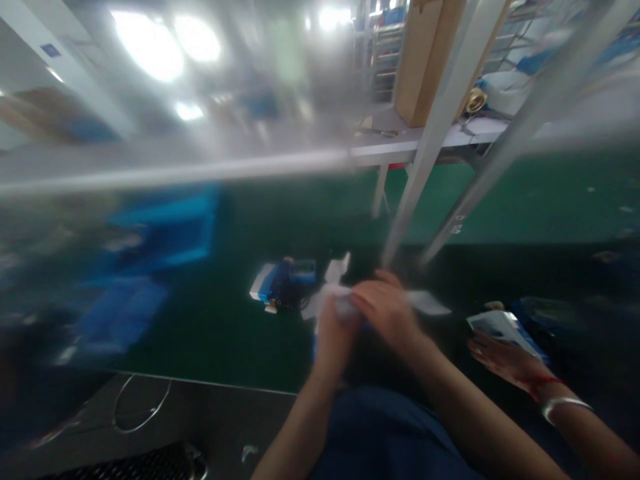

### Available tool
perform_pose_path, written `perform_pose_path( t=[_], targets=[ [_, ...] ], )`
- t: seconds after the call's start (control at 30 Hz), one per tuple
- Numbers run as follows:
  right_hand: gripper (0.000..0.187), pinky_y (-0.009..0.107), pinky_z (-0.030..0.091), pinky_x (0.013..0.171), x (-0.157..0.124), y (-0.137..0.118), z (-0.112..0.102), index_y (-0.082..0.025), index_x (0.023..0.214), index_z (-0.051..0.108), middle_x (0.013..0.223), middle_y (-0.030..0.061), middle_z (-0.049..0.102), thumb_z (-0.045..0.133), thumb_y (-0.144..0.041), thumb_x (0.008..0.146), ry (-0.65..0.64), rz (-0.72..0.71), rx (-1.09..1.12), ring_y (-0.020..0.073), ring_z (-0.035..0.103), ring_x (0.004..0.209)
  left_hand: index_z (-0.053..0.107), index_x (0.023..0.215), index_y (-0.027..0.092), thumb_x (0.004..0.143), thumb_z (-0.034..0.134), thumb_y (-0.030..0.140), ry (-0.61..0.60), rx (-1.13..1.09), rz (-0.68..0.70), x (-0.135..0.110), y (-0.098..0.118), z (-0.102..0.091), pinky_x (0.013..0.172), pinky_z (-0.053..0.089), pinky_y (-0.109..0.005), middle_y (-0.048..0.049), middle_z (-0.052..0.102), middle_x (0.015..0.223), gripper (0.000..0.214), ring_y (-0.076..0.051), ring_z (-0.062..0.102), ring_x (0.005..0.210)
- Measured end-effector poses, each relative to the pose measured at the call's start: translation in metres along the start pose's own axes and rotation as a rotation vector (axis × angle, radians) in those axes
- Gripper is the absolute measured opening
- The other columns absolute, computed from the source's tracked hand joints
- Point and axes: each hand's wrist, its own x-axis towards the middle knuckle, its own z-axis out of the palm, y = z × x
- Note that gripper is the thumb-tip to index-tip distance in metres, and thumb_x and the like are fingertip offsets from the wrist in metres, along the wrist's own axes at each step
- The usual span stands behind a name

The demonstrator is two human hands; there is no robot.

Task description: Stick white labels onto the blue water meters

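In the middle of the head view, my left hand (334, 333) is closed around the near-left side of a white box with spread flaps (336, 270). From the right, my right hand (387, 308) bends over the same piece, its fingers pressed on the middle. White flaps stick out to the back, left and right, and a little blue shows below. Motion blur and my fingers hide the centre. Just left of my hands lies a blue-and-white box (265, 283) beside a dark bundle that looks like cable (289, 290).
At the right, another person's hand (505, 360) with a silver bracelet rests on a white-and-blue box (503, 327). Blurred blue bins (175, 230) stand at the left on the dark green table (220, 347). Metal posts (440, 107) and a shelf (280, 160) rise behind.
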Motion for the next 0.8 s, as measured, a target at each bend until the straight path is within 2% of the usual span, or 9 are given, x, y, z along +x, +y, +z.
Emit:
perform_pose_path(
  t=[0.07,0.13,0.2,0.27,0.4,0.5,0.57,0.67,0.8],
  targets=[
    [0.015,0.037,0.029,0.097,-0.004,-0.003,0.006,-0.019,0.082,0.063,0.087,0.0020,0.066,0.048,-0.017,0.081,0.033,-0.064,-0.015,0.0138,0.058,0.087,0.051,0.098,0.019,0.068,0.060,0.026,0.002,0.006,-0.009,0.000,-0.004,0.001,0.079,0.042,-0.030,-0.0037,0.058,0.093,0.032,-0.017,0.054,0.086],
    [0.014,0.038,0.031,0.097,-0.005,-0.008,0.007,-0.020,0.078,0.063,0.087,0.0021,0.066,0.050,-0.016,0.079,0.055,-0.054,0.032,0.0146,0.057,0.090,0.051,0.099,0.018,0.068,0.059,0.026,0.002,0.007,-0.032,0.002,-0.011,0.003,0.079,0.042,-0.031,-0.0043,0.059,0.092,0.033,-0.018,0.055,0.086],
    [0.011,0.036,0.037,0.091,-0.003,-0.009,0.003,-0.019,0.073,0.063,0.087,0.0032,0.065,0.053,-0.020,0.077,0.038,0.044,0.157,0.0152,0.057,0.089,0.051,0.100,0.017,0.068,0.059,0.027,0.000,0.009,-0.063,0.007,-0.022,0.005,0.079,0.042,-0.031,-0.0052,0.060,0.091,0.034,-0.019,0.056,0.086],
    [0.013,0.032,0.043,0.083,0.001,0.001,-0.006,-0.018,0.070,0.063,0.092,0.0049,0.063,0.055,-0.026,0.075,0.010,0.234,0.279,0.0157,0.057,0.088,0.051,0.101,0.015,0.066,0.061,0.025,0.029,0.023,-0.100,0.014,-0.037,0.004,0.080,0.043,-0.032,-0.0071,0.060,0.094,0.037,-0.020,0.056,0.088],
    [0.019,0.032,0.043,0.080,-0.006,0.061,-0.013,-0.015,0.075,0.065,0.099,0.0071,0.061,0.056,-0.031,0.072,-0.083,0.669,0.359,0.0176,0.057,0.088,0.050,0.105,0.013,0.065,0.062,0.022,0.134,-0.019,-0.195,0.023,-0.074,-0.010,0.083,0.043,-0.034,-0.0096,0.059,0.099,0.042,-0.020,0.056,0.090],
    [0.020,0.033,0.043,0.077,-0.035,0.105,0.001,-0.015,0.074,0.067,0.083,0.0063,0.065,0.060,-0.032,0.066,-0.303,0.905,0.364,0.0190,0.058,0.079,0.049,0.107,0.014,0.065,0.063,0.022,0.183,-0.052,-0.248,0.020,-0.097,-0.028,0.083,0.044,-0.034,-0.0091,0.061,0.097,0.044,-0.020,0.057,0.089],
    [0.019,0.031,0.043,0.072,-0.060,0.120,0.018,-0.016,0.073,0.067,0.074,0.0049,0.065,0.060,-0.031,0.065,-0.390,1.003,0.374,0.0177,0.058,0.073,0.048,0.107,0.015,0.065,0.064,0.022,0.241,-0.025,-0.284,0.015,-0.109,-0.039,0.082,0.045,-0.033,-0.0083,0.061,0.095,0.046,-0.020,0.057,0.089],
    [0.019,0.026,0.042,0.063,-0.090,0.126,0.045,-0.014,0.071,0.066,0.066,0.0037,0.063,0.057,-0.030,0.066,-0.470,0.999,0.419,0.0150,0.055,0.066,0.048,0.107,0.016,0.065,0.063,0.022,0.306,0.018,-0.317,0.005,-0.121,-0.048,0.080,0.045,-0.034,-0.0069,0.060,0.096,0.045,-0.020,0.056,0.089],
    [0.025,0.021,0.037,0.054,-0.104,0.130,0.073,-0.010,0.065,0.063,0.059,0.0022,0.059,0.048,-0.030,0.070,-0.592,0.831,0.372,0.0111,0.050,0.057,0.049,0.104,0.016,0.065,0.063,0.022,0.341,0.094,-0.329,-0.004,-0.128,-0.051,0.082,0.044,-0.035,-0.0066,0.059,0.096,0.041,-0.021,0.055,0.090]
  ],
)
